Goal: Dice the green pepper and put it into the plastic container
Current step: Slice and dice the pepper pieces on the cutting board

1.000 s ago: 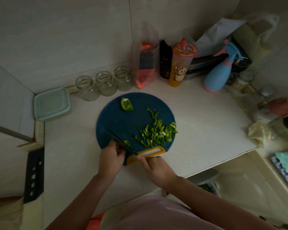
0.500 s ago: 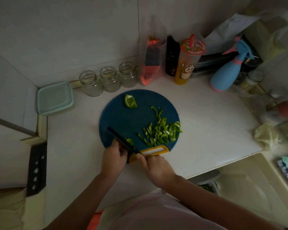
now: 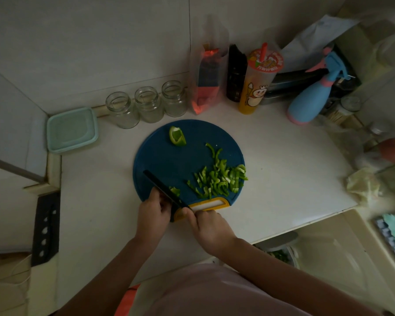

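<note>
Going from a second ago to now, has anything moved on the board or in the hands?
Very little. The knife in the right hand seems to have slid slightly toward the left edge of the cutting board, beside the small pepper piece that the left hand holds. Nothing was picked up or let go. The pepper strips, pepper chunk and plastic container stayed put.

Cutting board point(image 3: 169, 160) near the counter's point(image 3: 283, 179) front edge.
Pepper strips point(image 3: 219, 179) lie on its right side, a pepper chunk point(image 3: 177, 139) at its far edge, the knife point(image 3: 162, 188) at its near left; the plastic container point(image 3: 72, 131) sits in the counter's back-left corner, three jars point(image 3: 149, 104) right of it.
</note>
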A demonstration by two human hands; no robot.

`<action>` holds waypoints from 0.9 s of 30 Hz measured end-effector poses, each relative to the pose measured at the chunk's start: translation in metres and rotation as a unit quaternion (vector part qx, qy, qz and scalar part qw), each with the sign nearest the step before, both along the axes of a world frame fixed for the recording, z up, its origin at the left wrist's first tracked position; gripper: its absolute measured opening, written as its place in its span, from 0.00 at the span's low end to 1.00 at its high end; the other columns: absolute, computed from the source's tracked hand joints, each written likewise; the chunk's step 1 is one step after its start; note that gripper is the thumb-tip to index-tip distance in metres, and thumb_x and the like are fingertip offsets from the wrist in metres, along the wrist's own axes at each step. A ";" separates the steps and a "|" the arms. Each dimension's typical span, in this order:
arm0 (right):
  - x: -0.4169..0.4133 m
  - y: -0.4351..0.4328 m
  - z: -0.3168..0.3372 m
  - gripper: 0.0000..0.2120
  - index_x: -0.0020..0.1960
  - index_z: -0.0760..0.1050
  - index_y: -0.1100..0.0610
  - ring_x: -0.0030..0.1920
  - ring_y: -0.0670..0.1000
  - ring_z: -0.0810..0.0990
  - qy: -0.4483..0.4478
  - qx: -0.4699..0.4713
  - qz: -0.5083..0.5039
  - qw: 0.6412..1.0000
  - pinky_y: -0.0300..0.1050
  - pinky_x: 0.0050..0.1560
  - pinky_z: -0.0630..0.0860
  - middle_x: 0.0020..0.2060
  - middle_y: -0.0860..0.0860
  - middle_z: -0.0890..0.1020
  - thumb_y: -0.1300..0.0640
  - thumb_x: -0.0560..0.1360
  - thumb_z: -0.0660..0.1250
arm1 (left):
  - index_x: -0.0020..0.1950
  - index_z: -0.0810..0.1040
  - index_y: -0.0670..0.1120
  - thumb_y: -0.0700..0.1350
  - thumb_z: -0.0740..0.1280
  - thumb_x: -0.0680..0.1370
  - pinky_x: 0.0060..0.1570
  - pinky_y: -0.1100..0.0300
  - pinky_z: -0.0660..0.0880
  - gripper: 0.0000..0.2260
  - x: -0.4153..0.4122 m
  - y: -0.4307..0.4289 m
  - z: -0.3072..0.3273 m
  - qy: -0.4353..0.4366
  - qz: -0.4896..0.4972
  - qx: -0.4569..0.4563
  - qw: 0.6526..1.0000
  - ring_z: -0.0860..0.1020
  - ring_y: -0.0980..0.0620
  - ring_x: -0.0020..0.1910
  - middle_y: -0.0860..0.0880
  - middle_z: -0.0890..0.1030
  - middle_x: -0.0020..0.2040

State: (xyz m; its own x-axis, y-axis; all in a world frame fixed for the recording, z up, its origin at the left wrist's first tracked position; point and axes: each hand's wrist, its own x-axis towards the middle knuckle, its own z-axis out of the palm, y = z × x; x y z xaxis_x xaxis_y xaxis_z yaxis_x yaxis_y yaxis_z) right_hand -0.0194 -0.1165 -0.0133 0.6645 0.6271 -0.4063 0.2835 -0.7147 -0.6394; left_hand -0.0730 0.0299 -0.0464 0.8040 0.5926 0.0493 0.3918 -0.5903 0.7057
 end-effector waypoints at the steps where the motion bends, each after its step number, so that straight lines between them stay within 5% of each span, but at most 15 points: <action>1: 0.000 0.000 0.000 0.23 0.33 0.64 0.51 0.47 0.61 0.79 0.000 0.000 0.001 1.000 0.51 0.45 0.73 0.43 0.60 0.81 0.40 0.81 0.48 | 0.57 0.75 0.37 0.36 0.69 0.74 0.37 0.51 0.79 0.12 0.000 -0.001 0.001 -0.002 0.002 -0.003 1.000 0.82 0.42 0.39 0.42 0.84 0.41; 7: 0.005 0.002 -0.012 0.27 0.47 0.76 0.58 0.51 0.59 0.79 0.060 0.010 -0.033 0.998 0.54 0.51 0.75 0.47 0.60 0.81 0.38 0.80 0.49 | 0.45 0.73 0.39 0.35 0.68 0.74 0.28 0.58 0.72 0.04 -0.004 -0.005 -0.001 0.010 -0.017 0.020 1.000 0.78 0.48 0.30 0.46 0.82 0.35; 11: 0.010 0.004 -0.016 0.27 0.44 0.76 0.59 0.51 0.59 0.79 0.071 -0.005 -0.034 0.997 0.53 0.52 0.74 0.46 0.61 0.81 0.39 0.80 0.50 | 0.44 0.73 0.39 0.34 0.68 0.73 0.28 0.70 0.65 0.05 -0.005 -0.006 -0.002 0.005 -0.010 0.019 1.000 0.76 0.52 0.30 0.47 0.81 0.35; 17: 0.006 0.007 -0.013 0.37 0.54 0.76 0.58 0.49 0.60 0.79 0.010 -0.032 0.015 0.999 0.49 0.43 0.71 0.47 0.60 0.81 0.34 0.76 0.39 | 0.43 0.72 0.40 0.35 0.68 0.74 0.26 0.62 0.68 0.05 -0.006 -0.004 -0.005 0.013 -0.013 0.015 1.000 0.76 0.50 0.28 0.46 0.80 0.33; 21: 0.002 0.009 -0.012 0.27 0.49 0.76 0.59 0.50 0.60 0.80 -0.011 -0.046 -0.010 0.999 0.48 0.43 0.71 0.46 0.60 0.82 0.39 0.80 0.48 | 0.43 0.72 0.40 0.34 0.68 0.73 0.25 0.58 0.69 0.06 -0.006 -0.003 -0.006 0.011 -0.015 0.022 1.000 0.76 0.50 0.26 0.46 0.80 0.31; 24: 0.004 0.010 -0.008 0.25 0.47 0.75 0.57 0.48 0.60 0.80 -0.012 -0.014 -0.035 0.999 0.50 0.44 0.74 0.45 0.60 0.82 0.40 0.80 0.49 | 0.43 0.72 0.40 0.34 0.69 0.73 0.24 0.65 0.66 0.06 -0.005 -0.003 -0.006 0.011 -0.018 0.021 1.000 0.75 0.52 0.25 0.47 0.80 0.31; 26: 0.008 0.011 -0.009 0.18 0.55 0.74 0.59 0.40 0.60 0.81 -0.010 0.011 -0.035 0.999 0.51 0.35 0.76 0.40 0.60 0.81 0.48 0.82 0.52 | 0.43 0.72 0.40 0.35 0.68 0.73 0.25 0.70 0.63 0.05 -0.004 -0.003 -0.005 0.012 -0.022 0.023 0.999 0.73 0.54 0.25 0.48 0.80 0.32; 27: 0.014 0.011 -0.012 0.17 0.65 0.68 0.63 0.34 0.61 0.80 0.073 0.027 -0.061 0.995 0.48 0.27 0.72 0.37 0.61 0.80 0.55 0.81 0.56 | 0.44 0.73 0.40 0.36 0.68 0.74 0.26 0.71 0.62 0.05 -0.003 -0.002 -0.005 0.014 -0.023 0.023 0.999 0.73 0.55 0.26 0.48 0.80 0.32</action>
State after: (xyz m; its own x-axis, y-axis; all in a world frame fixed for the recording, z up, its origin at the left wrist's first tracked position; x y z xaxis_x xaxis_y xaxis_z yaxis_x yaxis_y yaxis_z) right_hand -0.0057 -0.1053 -0.0256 0.6742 0.5679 -0.4721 0.0979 -0.7023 -0.7051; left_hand -0.0763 0.0276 -0.0511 0.8317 0.5527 0.0528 0.3823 -0.6390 0.6675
